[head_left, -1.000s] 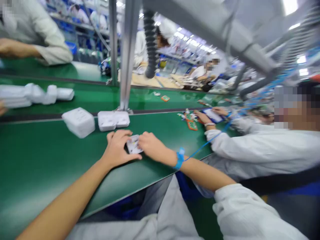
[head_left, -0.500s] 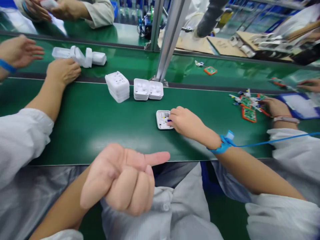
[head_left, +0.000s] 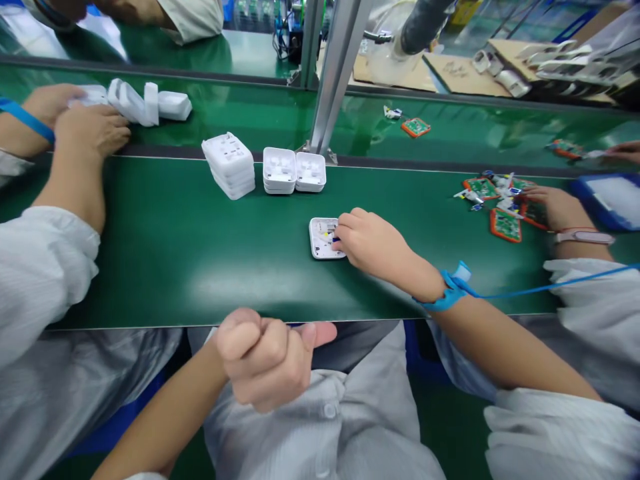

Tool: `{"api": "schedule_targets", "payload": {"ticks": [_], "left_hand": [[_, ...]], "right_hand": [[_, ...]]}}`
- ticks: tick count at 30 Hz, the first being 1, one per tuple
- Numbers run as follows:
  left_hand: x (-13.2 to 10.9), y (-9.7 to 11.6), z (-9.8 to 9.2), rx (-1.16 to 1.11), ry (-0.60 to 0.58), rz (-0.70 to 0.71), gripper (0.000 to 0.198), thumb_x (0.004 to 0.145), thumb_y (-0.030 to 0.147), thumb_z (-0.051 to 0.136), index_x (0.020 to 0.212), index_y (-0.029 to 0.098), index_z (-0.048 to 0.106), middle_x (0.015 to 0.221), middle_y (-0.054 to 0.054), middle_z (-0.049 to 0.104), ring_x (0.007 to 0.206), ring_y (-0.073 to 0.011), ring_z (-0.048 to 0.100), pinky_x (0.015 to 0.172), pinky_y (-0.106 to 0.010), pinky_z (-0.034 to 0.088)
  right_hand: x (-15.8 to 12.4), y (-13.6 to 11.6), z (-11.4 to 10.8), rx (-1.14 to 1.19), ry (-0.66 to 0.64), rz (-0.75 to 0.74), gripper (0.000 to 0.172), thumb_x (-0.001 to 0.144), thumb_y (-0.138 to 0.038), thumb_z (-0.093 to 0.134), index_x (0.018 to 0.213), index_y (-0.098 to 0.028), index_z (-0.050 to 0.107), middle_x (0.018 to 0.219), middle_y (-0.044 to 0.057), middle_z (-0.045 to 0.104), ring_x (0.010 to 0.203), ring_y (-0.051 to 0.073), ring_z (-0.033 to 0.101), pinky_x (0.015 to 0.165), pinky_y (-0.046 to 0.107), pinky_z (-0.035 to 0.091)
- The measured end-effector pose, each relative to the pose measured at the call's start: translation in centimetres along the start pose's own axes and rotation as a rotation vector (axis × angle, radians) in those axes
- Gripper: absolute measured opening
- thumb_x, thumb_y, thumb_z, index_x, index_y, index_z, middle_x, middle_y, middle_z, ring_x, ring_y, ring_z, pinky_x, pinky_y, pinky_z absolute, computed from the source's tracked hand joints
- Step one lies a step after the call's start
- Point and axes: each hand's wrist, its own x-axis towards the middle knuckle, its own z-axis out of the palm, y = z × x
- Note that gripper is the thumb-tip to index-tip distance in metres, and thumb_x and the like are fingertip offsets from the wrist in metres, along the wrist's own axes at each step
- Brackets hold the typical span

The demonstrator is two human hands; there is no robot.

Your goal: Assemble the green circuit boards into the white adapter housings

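Note:
My right hand [head_left: 373,245] rests on the green bench [head_left: 200,253], its fingers curled on the right edge of a small white open housing [head_left: 323,238] with coloured parts inside. A blue wrist strap [head_left: 447,291] with a cord circles that wrist. My left hand [head_left: 265,360] hangs in front of my chest below the bench edge, closed in a loose fist with the forefinger pointing right and nothing visible in it.
A stack of white socket covers [head_left: 229,165] and two white shells [head_left: 294,171] stand behind the housing by a metal post [head_left: 337,73]. A co-worker's hands [head_left: 87,127] lie at left by white parts [head_left: 145,103]. Another person's hand [head_left: 555,207] touches green circuit boards [head_left: 505,223] at right.
My left hand left the housing, dropped below the bench edge and curled tighter. My right hand stays on the housing. The view tilted down.

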Motion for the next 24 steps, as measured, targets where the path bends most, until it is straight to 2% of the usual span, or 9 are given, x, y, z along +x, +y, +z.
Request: {"api": "schedule_targets", "payload": {"ticks": [2,3,5,7,10,14,19,24], "left_hand": [[-1.3,0.9,0.9,0.090,0.088,0.254,0.030,0.078,0.024,0.081,0.057,0.030,0.061,0.050,0.009,0.056,0.039,-0.0091,0.047,0.043,-0.033,0.023],[-2.1,1.2,1.5,0.164,0.176,0.312,0.029,0.077,0.020,0.083,0.059,0.028,0.061,0.052,0.009,0.058,0.042,-0.0086,0.050,0.046,-0.033,0.025],[-3.7,1.6,2.7,0.268,0.339,0.314,0.030,0.075,0.020,0.086,0.061,0.024,0.060,0.054,0.008,0.058,0.048,-0.0098,0.053,0.052,-0.035,0.029],[-5.2,1.8,3.8,0.272,0.415,0.221,0.033,0.074,0.021,0.086,0.059,0.021,0.057,0.052,0.006,0.055,0.050,-0.0114,0.054,0.056,-0.036,0.031],[-6.7,2.1,5.0,0.237,0.415,0.087,0.031,0.075,0.017,0.085,0.062,0.021,0.057,0.054,0.005,0.057,0.052,-0.0125,0.054,0.059,-0.035,0.033],[-8.0,2.1,6.0,0.242,0.395,0.001,0.027,0.077,0.020,0.084,0.067,0.024,0.059,0.057,0.005,0.059,0.054,-0.0140,0.058,0.061,-0.036,0.036],[-8.7,1.7,6.3,0.214,0.398,0.042,0.024,0.079,0.025,0.082,0.070,0.025,0.059,0.062,0.003,0.061,0.059,-0.0165,0.058,0.064,-0.038,0.038],[-8.2,1.5,5.8,0.302,0.315,0.004,0.010,0.091,0.028,0.066,0.082,0.026,0.063,0.065,0.000,0.063,0.063,-0.0185,0.061,0.064,-0.039,0.040]], "right_hand": [[-0.8,-0.7,-0.1,0.014,0.019,-0.005,0.019,0.097,-0.025,0.059,0.084,-0.013,0.067,0.090,0.014,0.063,0.081,0.025,0.046,0.066,0.038,0.027],[-1.2,-1.2,-0.1,0.017,0.033,-0.007,0.020,0.098,-0.025,0.058,0.082,-0.014,0.067,0.089,0.013,0.063,0.081,0.025,0.046,0.066,0.038,0.028],[-2.2,-2.1,-0.3,0.009,0.063,-0.015,0.023,0.098,-0.024,0.056,0.078,-0.017,0.065,0.086,0.012,0.062,0.081,0.025,0.045,0.066,0.038,0.029],[-3.1,-2.9,-0.6,-0.007,0.081,-0.027,0.027,0.099,-0.021,0.053,0.074,-0.019,0.062,0.083,0.011,0.060,0.080,0.025,0.045,0.066,0.039,0.031],[-4.1,-3.8,-1.2,0.027,0.068,-0.031,0.031,0.100,-0.020,0.049,0.071,-0.021,0.058,0.080,0.010,0.057,0.079,0.025,0.044,0.067,0.040,0.034],[-4.7,-4.6,-1.8,0.090,0.038,-0.038,0.032,0.101,-0.024,0.048,0.070,-0.023,0.056,0.080,0.009,0.055,0.080,0.024,0.046,0.070,0.040,0.037],[-5.0,-4.6,-1.7,0.185,0.003,-0.019,0.036,0.105,-0.029,0.042,0.073,-0.023,0.056,0.081,0.008,0.053,0.085,0.023,0.050,0.073,0.041,0.040],[-5.1,-4.1,-1.2,0.278,-0.007,-0.013,0.039,0.107,-0.033,0.039,0.072,-0.023,0.054,0.081,0.007,0.053,0.087,0.022,0.051,0.076,0.041,0.042]]}}
